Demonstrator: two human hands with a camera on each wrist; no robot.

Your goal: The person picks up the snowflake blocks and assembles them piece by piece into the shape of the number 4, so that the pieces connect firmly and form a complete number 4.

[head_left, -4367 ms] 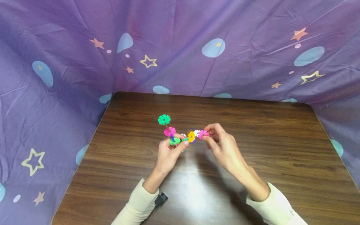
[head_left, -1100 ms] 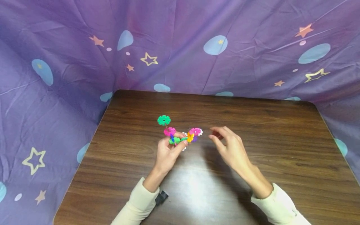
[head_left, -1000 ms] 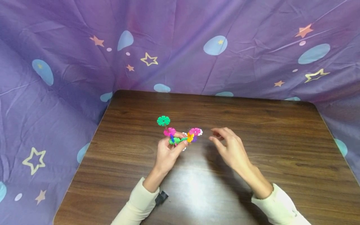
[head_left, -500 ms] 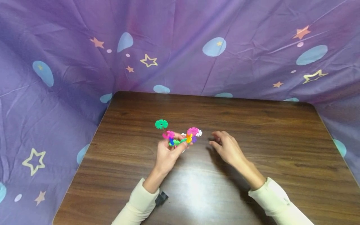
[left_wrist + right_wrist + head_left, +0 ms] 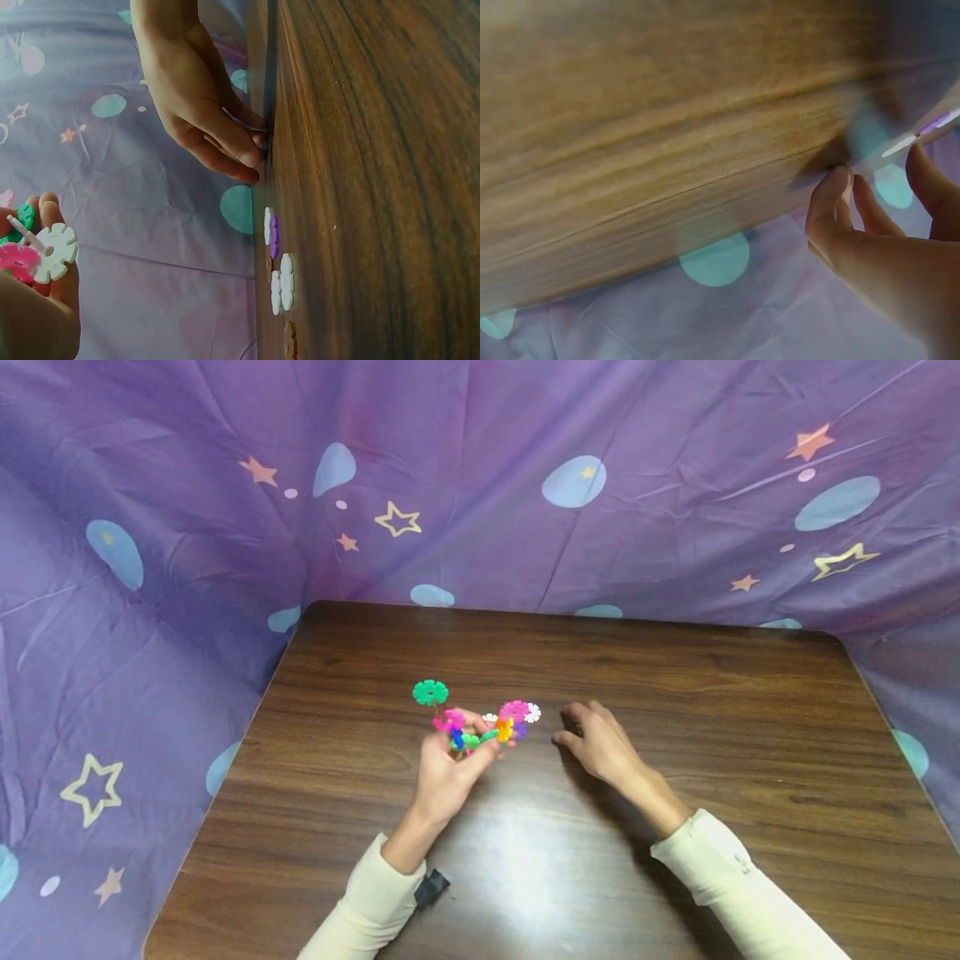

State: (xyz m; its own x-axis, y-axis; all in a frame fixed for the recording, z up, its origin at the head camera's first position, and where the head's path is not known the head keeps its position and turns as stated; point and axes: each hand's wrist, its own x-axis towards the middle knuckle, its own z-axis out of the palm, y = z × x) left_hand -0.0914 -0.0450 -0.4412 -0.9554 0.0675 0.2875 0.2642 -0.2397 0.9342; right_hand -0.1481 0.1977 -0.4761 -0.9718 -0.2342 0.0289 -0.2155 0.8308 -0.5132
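My left hand [image 5: 450, 768] pinches a joined chain of notched plastic snowflake discs above the table. A green disc [image 5: 431, 692] stands out at its far left end, with a pink disc [image 5: 514, 711] and an orange disc [image 5: 505, 730] to the right. In the left wrist view, a white disc [image 5: 56, 251] of the chain shows against the palm. My right hand [image 5: 600, 747] is low over the table, right of the chain, fingers loosely bent. Its thumb and fingertips stand apart in the right wrist view, and I see nothing between them.
Loose discs lie on the wooden table [image 5: 712, 718], including a purple disc [image 5: 274, 236], white discs [image 5: 287, 281] and a brown disc [image 5: 291, 341]. A purple cloth with stars [image 5: 480, 485] hangs behind the table. A black object [image 5: 431, 888] sits beside the left cuff.
My right hand let go of the pink disc, which stays on the chain, and drew away to the right. Since then it has sunk towards the table. The chain has tilted slightly in my left hand.
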